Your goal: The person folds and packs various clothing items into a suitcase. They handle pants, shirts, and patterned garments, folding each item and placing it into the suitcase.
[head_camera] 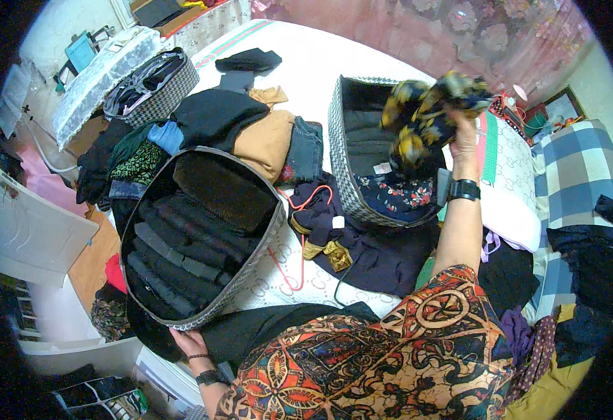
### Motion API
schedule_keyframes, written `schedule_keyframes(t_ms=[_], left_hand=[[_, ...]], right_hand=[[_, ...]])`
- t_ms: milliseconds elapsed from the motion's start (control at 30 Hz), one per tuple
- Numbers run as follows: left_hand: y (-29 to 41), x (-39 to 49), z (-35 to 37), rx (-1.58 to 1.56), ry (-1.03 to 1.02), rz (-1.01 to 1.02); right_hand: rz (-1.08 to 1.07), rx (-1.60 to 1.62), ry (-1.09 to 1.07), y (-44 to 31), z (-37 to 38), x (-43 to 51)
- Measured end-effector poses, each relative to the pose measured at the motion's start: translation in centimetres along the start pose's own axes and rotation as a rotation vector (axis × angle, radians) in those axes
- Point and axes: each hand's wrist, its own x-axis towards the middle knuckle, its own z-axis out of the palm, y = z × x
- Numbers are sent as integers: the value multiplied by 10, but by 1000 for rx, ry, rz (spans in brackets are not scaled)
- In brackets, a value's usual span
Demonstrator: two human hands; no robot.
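Observation:
My right hand [463, 136] grips a bunched black and yellow patterned cloth [417, 123] above the right end of a houndstooth fabric storage box [343, 157]. Inside that box are folded dark garments [367, 134] and a navy floral cloth [396, 191]. My left hand [188, 342] is at the near lower rim of a second storage box [280, 215], its fingers partly hidden beneath it. Rolled or folded black and grey garments [180, 252] stand in rows in this second box, with a dark brown fuzzy piece [222, 197] at its far end.
Between the boxes lie a dark purple garment [385, 262] and an orange hanger [301, 286]. Folded tan cloth [264, 144], jeans [306, 149] and black clothing [217, 115] are piled behind. A third filled houndstooth box [185, 79] stands far left. Checked bedding [574, 152] lies right.

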Motion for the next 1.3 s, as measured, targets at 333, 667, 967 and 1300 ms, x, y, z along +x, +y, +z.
schedule_keyframes(t_ms=[333, 667, 967, 1300], left_hand=[[22, -29, 44, 236, 159, 289], [107, -123, 194, 372, -607, 529], [91, -116, 187, -103, -377, 64], [74, -110, 116, -395, -595, -57]], right_hand=[[264, 640, -282, -33, 147, -77], [821, 350, -995, -14, 337, -240], [380, 23, -1241, 7, 368, -326], [763, 408, -1651, 16, 348, -375]])
